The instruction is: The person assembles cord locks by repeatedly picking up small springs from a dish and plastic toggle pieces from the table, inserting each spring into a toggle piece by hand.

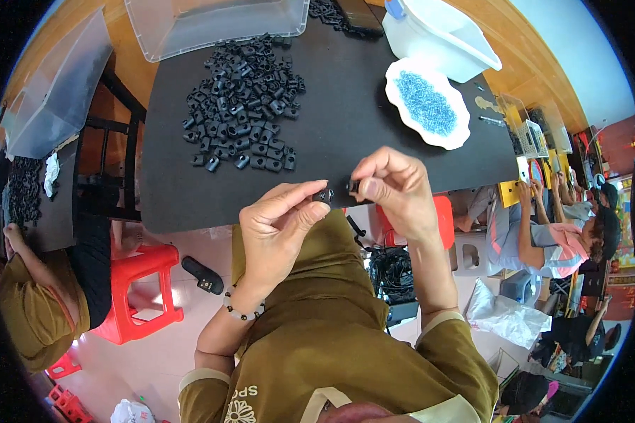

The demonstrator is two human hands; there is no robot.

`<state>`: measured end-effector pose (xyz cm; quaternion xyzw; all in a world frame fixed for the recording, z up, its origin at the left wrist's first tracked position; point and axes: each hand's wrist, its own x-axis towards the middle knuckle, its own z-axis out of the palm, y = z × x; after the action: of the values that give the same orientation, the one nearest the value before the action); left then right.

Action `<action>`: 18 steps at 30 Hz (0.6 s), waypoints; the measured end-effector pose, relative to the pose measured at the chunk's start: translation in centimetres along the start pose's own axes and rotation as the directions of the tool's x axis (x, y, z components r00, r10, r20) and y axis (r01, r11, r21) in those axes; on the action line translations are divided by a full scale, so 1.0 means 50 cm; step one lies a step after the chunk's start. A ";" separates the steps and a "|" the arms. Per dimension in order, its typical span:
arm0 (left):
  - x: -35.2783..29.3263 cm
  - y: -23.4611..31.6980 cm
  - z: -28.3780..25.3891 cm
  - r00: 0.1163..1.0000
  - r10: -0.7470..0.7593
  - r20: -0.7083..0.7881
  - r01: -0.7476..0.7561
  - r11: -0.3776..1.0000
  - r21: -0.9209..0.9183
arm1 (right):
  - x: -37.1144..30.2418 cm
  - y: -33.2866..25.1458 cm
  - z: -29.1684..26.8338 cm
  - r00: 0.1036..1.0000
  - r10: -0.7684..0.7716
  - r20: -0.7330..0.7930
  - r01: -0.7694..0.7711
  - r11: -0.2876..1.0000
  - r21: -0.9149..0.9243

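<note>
My left hand (279, 224) is closed in a pinch on a small black plastic cord lock body (323, 197), held just over the table's near edge. Close to its right, my right hand (400, 189) pinches another small black plastic part (353, 187) between thumb and forefinger. A gap separates the two parts. Beyond my left hand, a heap of black cord lock bodies (240, 106) with round holes is spread on the dark table (339, 92). A scalloped white dish (460, 134) at the far right carries many tiny blue-clear pieces, too small to make out.
A clear plastic bin (219, 49) and a white tub (437, 42) stand along the far side. Red stools (137, 289) and a black slipper (203, 275) are on the floor. One person sits at the left; several others work at tables on the right.
</note>
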<state>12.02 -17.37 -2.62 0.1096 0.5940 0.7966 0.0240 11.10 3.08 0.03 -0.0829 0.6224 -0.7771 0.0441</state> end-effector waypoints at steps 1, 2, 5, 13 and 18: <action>0.000 0.000 0.001 0.999 0.026 0.018 -0.027 0.998 0.051 | -0.010 0.002 0.005 1.000 0.001 0.000 -0.001 1.000 0.017; 0.000 0.000 0.002 0.998 0.052 0.038 -0.055 0.993 0.101 | -0.017 0.004 0.008 1.000 0.001 0.001 -0.001 0.999 0.034; -0.005 0.009 0.018 0.996 0.079 0.045 -0.083 0.991 0.106 | -0.028 0.009 0.007 1.000 -0.012 0.025 0.011 1.000 0.019; -0.016 -0.006 0.019 0.970 0.227 0.088 -0.243 0.930 0.276 | -0.043 0.018 0.003 0.999 0.034 0.024 -0.035 0.999 0.033; -0.018 -0.006 0.024 0.959 0.262 0.104 -0.282 0.906 0.316 | -0.050 0.007 0.006 0.998 0.047 0.045 -0.049 0.998 0.026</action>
<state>13.12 -16.31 -2.70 0.2172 0.6962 0.6785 -0.0882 13.62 3.14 -0.45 -0.0846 0.6125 -0.7821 0.0778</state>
